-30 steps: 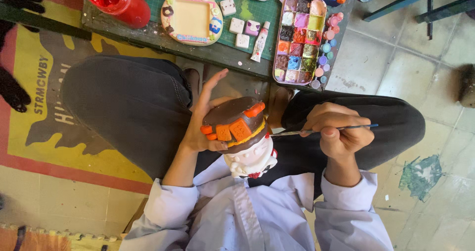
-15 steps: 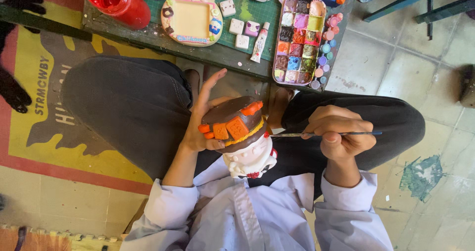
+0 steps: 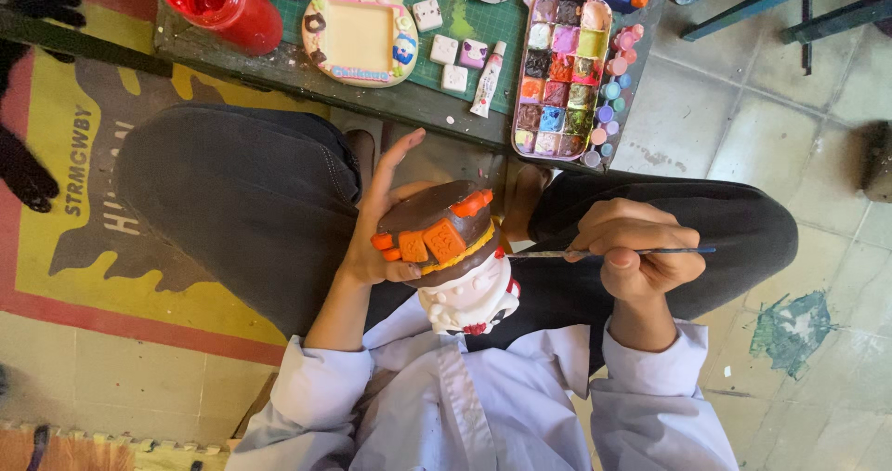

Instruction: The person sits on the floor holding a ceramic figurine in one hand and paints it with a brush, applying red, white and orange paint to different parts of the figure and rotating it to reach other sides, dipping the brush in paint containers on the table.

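Your left hand (image 3: pixel 386 225) cups the figurine (image 3: pixel 451 253) over your lap, fingers spread behind its brown hat. Your right hand (image 3: pixel 636 253) pinches the brush (image 3: pixel 604 252); it lies level, tip pointing left, just beside the hat's brim.

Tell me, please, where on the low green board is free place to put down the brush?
Little room: the green board is crowded. The picture frame, small tiles, paint tube and palette fill it. One bare strip lies along its near edge, between the red cup and the tube. The tiled floor right of the palette is bare.
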Available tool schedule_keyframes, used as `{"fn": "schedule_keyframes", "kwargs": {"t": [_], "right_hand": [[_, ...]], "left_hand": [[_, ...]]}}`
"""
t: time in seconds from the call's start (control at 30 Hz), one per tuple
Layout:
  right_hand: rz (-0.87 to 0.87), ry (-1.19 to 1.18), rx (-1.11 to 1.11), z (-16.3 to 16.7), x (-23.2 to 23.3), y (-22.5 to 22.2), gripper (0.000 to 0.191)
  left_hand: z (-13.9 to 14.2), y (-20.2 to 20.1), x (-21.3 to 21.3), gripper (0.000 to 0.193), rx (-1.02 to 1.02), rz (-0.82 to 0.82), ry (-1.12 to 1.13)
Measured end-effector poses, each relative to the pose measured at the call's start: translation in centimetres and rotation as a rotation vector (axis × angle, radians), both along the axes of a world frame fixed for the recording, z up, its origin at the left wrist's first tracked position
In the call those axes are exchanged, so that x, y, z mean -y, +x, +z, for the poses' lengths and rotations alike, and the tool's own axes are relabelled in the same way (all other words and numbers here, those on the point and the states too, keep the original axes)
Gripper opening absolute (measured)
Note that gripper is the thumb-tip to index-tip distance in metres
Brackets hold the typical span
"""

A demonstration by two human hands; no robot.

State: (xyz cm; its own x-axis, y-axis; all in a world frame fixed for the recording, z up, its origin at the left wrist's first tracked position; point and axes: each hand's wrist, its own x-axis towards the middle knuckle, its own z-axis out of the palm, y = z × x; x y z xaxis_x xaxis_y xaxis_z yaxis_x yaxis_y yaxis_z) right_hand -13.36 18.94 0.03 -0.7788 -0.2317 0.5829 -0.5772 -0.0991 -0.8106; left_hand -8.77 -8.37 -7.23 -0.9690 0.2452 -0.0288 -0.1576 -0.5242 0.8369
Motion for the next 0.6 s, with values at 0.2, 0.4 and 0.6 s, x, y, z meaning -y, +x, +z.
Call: {"fn": "schedule_keyframes", "kwargs": {"t": [0.2, 0.4, 0.6], "right_hand": [[-0.002, 0.001, -0.005, 0.08, 0.07, -0.08, 0.045], [-0.015, 0.009, 0.011, 0.12, 0.12, 0.01, 0.047], [-0.020, 0.022, 0.031, 0.09, 0.13, 0.00, 0.049]], "left_hand": [[0.21, -0.12, -0.14, 0.141, -0.055, 0.011, -0.038], [0.22, -0.12, -0.11, 0.143, -0.044, 0.011, -0.044], [0.23, -0.24, 0.06, 0.144, -0.034, 0.011, -0.085]]}}
